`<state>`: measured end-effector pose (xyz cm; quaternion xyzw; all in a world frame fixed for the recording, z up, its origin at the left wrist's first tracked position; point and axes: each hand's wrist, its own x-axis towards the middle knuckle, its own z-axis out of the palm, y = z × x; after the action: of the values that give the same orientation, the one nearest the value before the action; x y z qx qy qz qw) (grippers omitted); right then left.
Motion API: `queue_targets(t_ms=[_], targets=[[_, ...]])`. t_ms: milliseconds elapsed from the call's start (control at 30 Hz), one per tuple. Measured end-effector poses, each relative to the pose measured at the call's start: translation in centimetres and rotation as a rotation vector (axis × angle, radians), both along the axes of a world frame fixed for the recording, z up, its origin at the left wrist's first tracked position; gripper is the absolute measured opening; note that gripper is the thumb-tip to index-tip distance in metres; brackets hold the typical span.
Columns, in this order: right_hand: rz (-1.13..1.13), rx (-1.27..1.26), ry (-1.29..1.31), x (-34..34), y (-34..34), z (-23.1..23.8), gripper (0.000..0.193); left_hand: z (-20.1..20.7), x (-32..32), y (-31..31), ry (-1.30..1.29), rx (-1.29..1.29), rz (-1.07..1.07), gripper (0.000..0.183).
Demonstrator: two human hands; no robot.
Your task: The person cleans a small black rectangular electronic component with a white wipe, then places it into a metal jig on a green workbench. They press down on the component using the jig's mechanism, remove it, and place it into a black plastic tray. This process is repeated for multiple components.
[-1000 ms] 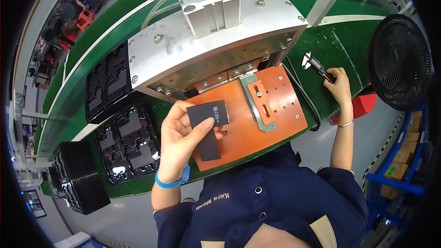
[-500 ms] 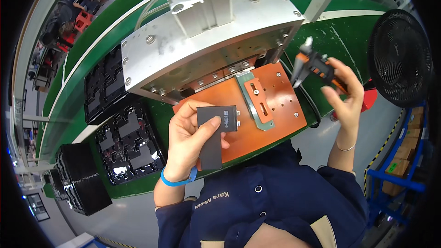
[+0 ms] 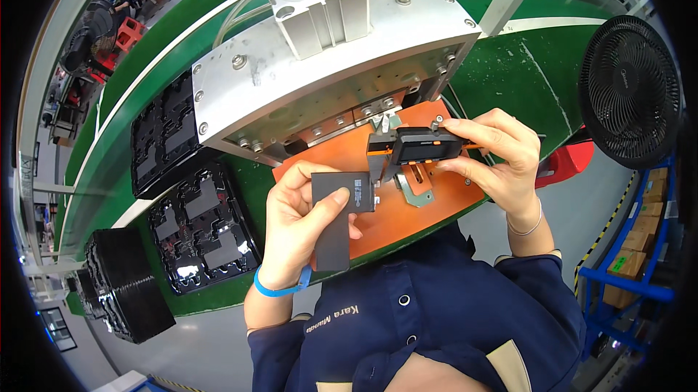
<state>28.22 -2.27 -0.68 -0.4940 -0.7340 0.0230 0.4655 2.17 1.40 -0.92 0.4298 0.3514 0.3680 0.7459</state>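
Observation:
Between the thumb and fingers of my left hand [image 3: 298, 217] is a dark L-shaped battery [image 3: 336, 228], with small metal tabs on its right edge. My right hand [image 3: 502, 156] grips a black and orange digital caliper [image 3: 425, 146] by its right end. The caliper's jaws are close to the tabbed edge of the battery; whether they touch it I cannot tell. Under both hands lies the orange base plate [image 3: 378, 225] of a metal press [image 3: 334, 65]. On it, a green and orange fixture [image 3: 416, 192] is partly hidden by the caliper.
Black trays [image 3: 203, 225] holding grey L-shaped pieces lie on the green bench at the left. A stack of black trays [image 3: 127, 283] stands near them. At the right are a black fan [image 3: 629, 90], a red stool [image 3: 563, 163] and a blue rack with cartons [image 3: 629, 261].
My right hand has brought the caliper left and down, from beside the press to the battery's tabbed edge. The caliper has turned to lie sideways. My left hand and battery have barely moved.

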Motion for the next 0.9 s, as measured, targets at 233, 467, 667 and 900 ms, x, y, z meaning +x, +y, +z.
queue_targets(t_ms=[233,467,667,900], targets=[[0.011,0.026,-0.002,-0.1,0.18,-0.11,0.046,-0.11,-0.07,0.04,-0.022,-0.004,0.005,0.014],[0.018,0.068,-0.009,-0.17,0.27,-0.43,0.047,-0.24,-0.08,0.02,-0.01,0.001,0.016,0.013],[0.019,0.06,-0.015,-0.13,0.19,-0.53,0.047,-0.08,0.01,-0.03,0.003,0.007,0.022,0.013],[0.034,0.047,0.027,-0.21,-0.24,-0.35,0.047,-0.24,-0.09,0.03,-0.024,0.007,0.033,0.014]])
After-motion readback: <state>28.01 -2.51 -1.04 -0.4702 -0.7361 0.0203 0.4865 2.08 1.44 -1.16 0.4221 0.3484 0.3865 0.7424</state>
